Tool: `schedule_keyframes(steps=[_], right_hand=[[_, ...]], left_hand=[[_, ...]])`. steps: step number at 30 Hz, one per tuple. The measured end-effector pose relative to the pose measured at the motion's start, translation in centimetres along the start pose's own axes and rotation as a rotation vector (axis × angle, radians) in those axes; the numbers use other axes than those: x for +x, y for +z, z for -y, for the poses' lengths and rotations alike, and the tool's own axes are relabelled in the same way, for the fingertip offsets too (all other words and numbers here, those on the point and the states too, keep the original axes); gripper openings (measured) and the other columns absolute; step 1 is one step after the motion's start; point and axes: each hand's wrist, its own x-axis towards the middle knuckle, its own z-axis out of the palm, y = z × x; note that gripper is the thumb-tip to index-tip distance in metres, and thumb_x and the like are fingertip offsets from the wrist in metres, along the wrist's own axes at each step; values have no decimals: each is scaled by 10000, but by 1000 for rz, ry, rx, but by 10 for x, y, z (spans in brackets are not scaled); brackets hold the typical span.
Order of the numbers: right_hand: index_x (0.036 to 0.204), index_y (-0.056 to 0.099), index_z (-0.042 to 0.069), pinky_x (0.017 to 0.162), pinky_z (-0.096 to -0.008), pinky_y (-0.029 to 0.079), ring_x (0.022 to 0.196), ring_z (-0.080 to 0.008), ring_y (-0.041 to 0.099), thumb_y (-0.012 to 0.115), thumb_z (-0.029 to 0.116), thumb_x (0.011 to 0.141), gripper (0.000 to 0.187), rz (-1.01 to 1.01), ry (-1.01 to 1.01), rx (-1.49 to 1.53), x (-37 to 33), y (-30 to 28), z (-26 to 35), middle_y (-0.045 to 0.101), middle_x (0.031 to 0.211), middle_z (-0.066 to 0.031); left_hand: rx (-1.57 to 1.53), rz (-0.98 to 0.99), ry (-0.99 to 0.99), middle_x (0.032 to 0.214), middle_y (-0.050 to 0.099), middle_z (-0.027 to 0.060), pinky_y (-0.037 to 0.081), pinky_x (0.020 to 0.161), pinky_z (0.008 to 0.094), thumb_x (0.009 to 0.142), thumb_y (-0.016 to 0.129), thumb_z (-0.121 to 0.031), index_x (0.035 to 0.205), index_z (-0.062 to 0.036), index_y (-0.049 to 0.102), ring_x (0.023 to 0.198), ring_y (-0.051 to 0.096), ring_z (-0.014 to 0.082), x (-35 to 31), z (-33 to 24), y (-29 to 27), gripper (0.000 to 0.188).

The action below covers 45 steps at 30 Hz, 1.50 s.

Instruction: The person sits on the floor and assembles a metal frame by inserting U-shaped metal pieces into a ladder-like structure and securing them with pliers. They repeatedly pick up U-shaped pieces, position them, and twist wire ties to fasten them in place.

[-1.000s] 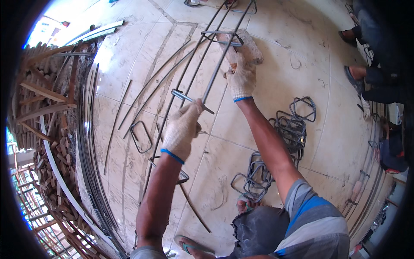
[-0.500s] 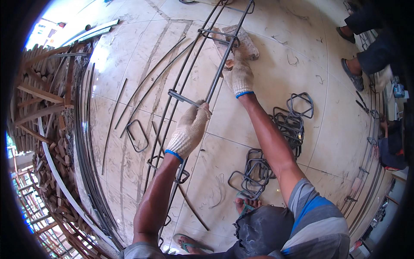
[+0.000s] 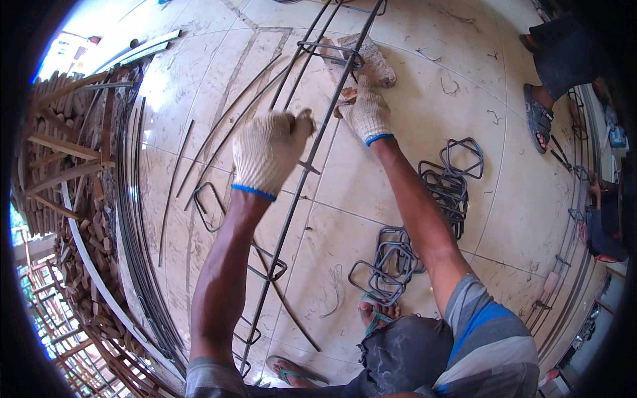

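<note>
Item 1: your L hand [image 3: 271,151], knit glove w/ blue cuff. Fingers curled in, thumb side toward R; can't tell if anything is pinched. Back of hand hides part of the bar cage [image 3: 288,219].

Item 2: your R hand [image 3: 366,114], same glove type, ahead & R of L hand. Fingers bent at near end of narrow block [image 3: 330,56], thumb pointing fwd; can't tell how tight the grip is.

Item 3: bar cage, long dk metal bars w/ rect. ties. Passes under your L hand; its R-hand bar runs betw. your two hands, then on fwd of both & back toward you. One tie [image 3: 310,167] pokes out just below & R of L hand; another [image 3: 275,270] nearer you.

Item 4: narrow block & wide block [image 3: 377,64], side by side, just fwd of R hand, cage crossing over narrow one.

Item 5: loose ties, pile [image 3: 443,192], nearer you than R hand, beside R forearm; 2nd pile [image 3: 391,265] closer to your feet.

Item 6: single loose tie [image 3: 202,213], L of your L wrist.

Item 7: short rod [image 3: 174,184], farther L of L hand, on tiled floor [image 3: 371,182].

Item 8: timber stack [image 3: 83,252], far L of L hand.

Item 9: co-worker's sandal [image 3: 539,121], well R of R hand.
</note>
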Motion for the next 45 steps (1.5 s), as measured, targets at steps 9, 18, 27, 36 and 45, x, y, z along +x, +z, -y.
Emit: schedule_keyframes(steps=[9, 18, 27, 36, 45], right_hand=[[1210, 589, 92, 960, -454, 568, 1099, -331, 718, 887, 288, 681, 639, 21, 170, -76, -5, -5, 22, 776, 1086, -106], [1159, 636, 59, 866, -512, 593, 978, -407, 743, 816, 370, 788, 517, -31, 186, -131, 2, 9, 13, 766, 973, -203], [1143, 602, 62, 798, -528, 593, 922, -440, 736, 777, 408, 848, 488, -154, 68, -209, 1, 56, -6, 746, 972, -241], [1387, 518, 22, 995, -494, 537, 1189, -421, 653, 820, 244, 816, 683, -189, 107, 11, -1, 39, 3, 664, 1309, -251], [1503, 484, 69, 1032, -467, 518, 1231, -385, 645, 804, 231, 810, 780, -30, 86, 199, -23, -7, -4, 657, 1358, -213]], left_hand=[[-150, 166, 14, 1093, 748, 254, 544, 893, 408, 1025, 514, -450, 1282, 49, 671, 997, 722, 336, 124, 37, 93, 582], [-501, 472, -38, 800, 690, 66, 512, 564, 281, 1015, 631, -446, 1099, 22, 722, 643, 626, 122, 123, 31, 123, 484], [-306, 269, 147, 751, 687, 71, 513, 582, 330, 990, 618, -273, 1135, 16, 743, 633, 618, 132, 127, 38, 132, 346], [-348, 301, 93, 999, 748, 269, 552, 842, 442, 997, 639, -458, 1201, 13, 725, 909, 740, 350, 115, 22, 118, 520], [-783, 454, -237, 1033, 677, 61, 561, 630, 301, 1089, 547, -414, 1257, 10, 667, 776, 698, 152, 109, 20, 115, 471]])
